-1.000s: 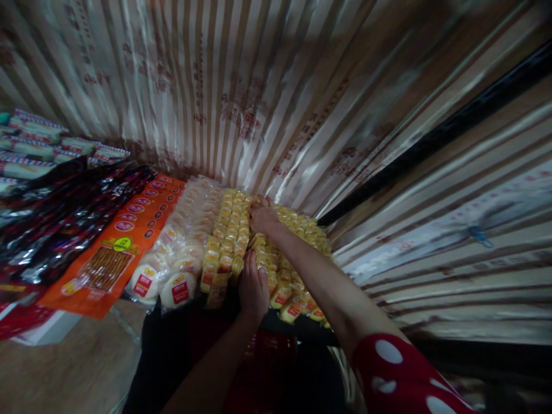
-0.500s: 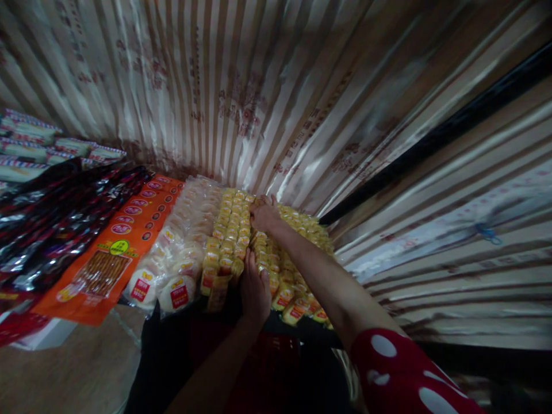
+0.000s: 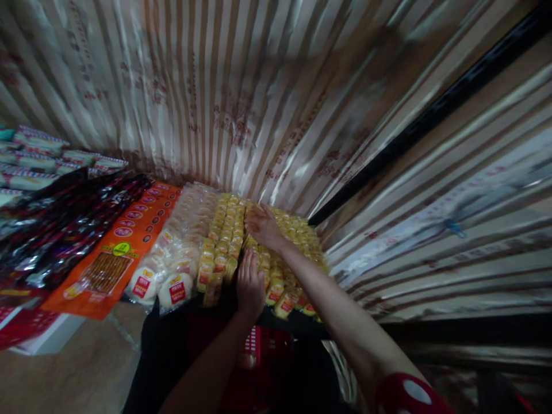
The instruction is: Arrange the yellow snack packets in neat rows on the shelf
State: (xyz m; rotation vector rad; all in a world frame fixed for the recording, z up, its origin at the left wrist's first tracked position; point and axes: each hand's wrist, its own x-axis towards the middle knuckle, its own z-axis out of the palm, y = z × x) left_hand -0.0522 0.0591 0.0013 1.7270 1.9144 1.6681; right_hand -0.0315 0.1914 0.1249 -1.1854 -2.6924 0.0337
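Small yellow-wrapped snack packs [image 3: 226,230] stand in long rows, with more yellow packs [image 3: 282,302] to the right. My left hand [image 3: 250,287] lies flat at the near end of the rows, its fingers stretched out along the packs beside the gap between two groups. Farther back, my right hand [image 3: 264,227] rests on the far part of the same rows, fingers extended against the packs. Neither hand is wrapped round a pack. The packs under both palms are hidden.
Left of the rows lie clear bags of round white cakes [image 3: 176,287], an orange snack bag [image 3: 107,270] and dark shiny packets [image 3: 56,230]. Striped sheeting [image 3: 207,86] hangs behind, and a black pole [image 3: 414,132] slants across the right. A red basket [image 3: 254,345] sits below.
The view has shifted slightly, so the goods sit a little lower and to the left. My right hand's fingers look more extended; my left hand stays beside the rows.
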